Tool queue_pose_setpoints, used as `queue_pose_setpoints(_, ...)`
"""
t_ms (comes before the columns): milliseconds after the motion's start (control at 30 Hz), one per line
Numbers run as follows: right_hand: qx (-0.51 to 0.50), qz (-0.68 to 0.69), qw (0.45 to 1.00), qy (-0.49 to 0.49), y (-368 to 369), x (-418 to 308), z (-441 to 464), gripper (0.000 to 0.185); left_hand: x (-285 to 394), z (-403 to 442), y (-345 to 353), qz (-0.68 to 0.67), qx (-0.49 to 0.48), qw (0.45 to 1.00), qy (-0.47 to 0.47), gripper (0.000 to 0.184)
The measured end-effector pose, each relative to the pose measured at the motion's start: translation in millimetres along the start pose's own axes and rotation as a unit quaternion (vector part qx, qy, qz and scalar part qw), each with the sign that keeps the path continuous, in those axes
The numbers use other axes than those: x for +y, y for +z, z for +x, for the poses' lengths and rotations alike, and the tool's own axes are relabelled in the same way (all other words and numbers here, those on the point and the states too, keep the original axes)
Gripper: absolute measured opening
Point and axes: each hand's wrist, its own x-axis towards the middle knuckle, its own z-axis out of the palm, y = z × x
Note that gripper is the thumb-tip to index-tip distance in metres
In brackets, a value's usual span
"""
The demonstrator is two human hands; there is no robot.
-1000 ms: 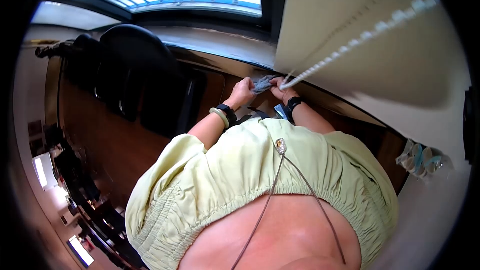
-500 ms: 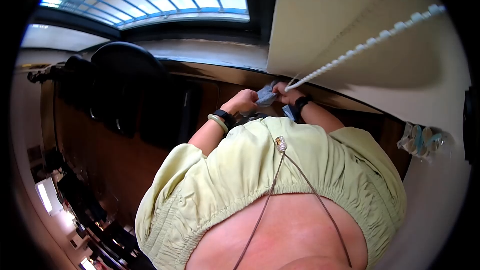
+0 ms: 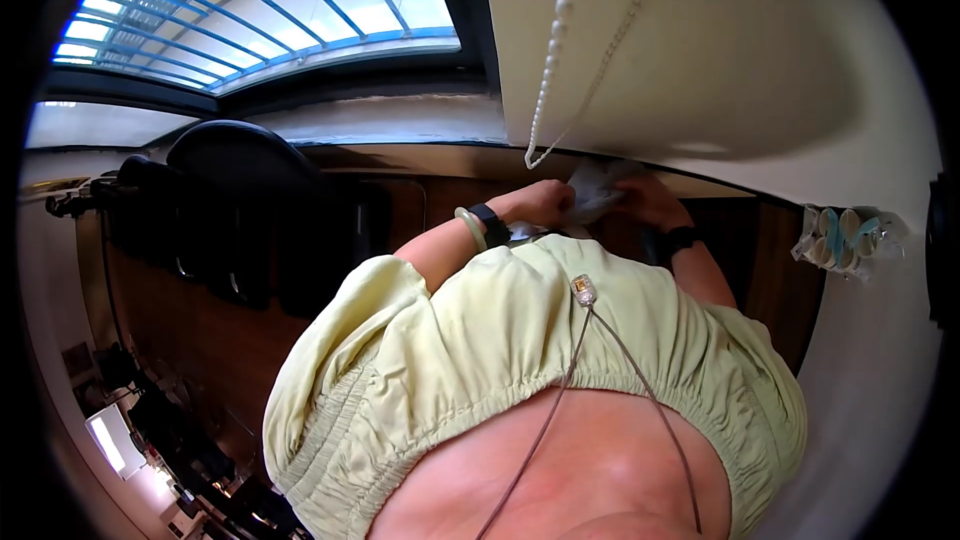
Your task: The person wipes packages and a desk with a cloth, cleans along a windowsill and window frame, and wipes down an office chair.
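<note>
A crumpled grey-blue cloth [image 3: 594, 188] is stretched between my two hands, in front of my chest near the foot of the pale wall. My left hand [image 3: 543, 202], with a dark watch and a pale bangle at the wrist, is closed on the cloth's left side. On the other side my right hand [image 3: 650, 200], wearing a black wristband, grips the cloth; its fingers lie in shadow and are partly blurred. Something pale shows just below the left hand, too covered by my shirt to name.
A white beaded blind cord [image 3: 548, 70] hangs in a loop just beyond my hands. Black chairs [image 3: 245, 180] stand at the left, below a barred window [image 3: 270, 10]. At the right, a clear bag of round items [image 3: 845, 240] hangs on the wall.
My hands and the cloth have moved right in view, and the cloth is spread wider. The beaded cord, earlier slanting across my right hand, now hangs clear of it.
</note>
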Motion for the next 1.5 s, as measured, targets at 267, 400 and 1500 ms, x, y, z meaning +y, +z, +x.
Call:
queue_pose_setpoints(267, -0.001, -0.130, 0.991, -0.008, 117, -70, -73, 0.040, -10, -22, 13, 0.218, 0.128, 0.967, -0.034, 0.032)
queue_pose_setpoints(400, -0.052, -0.056, 0.996, 0.053, 180, -62, -66, 0.040, 6, -51, -6, 0.157, 0.044, 0.982, -0.092, 0.034)
queue_pose_setpoints(1500, -0.269, -0.398, 0.876, -0.041, 264, -56, -9, 0.048, 84, -186, -217, -0.086, 0.642, 0.710, 0.277, 0.031)
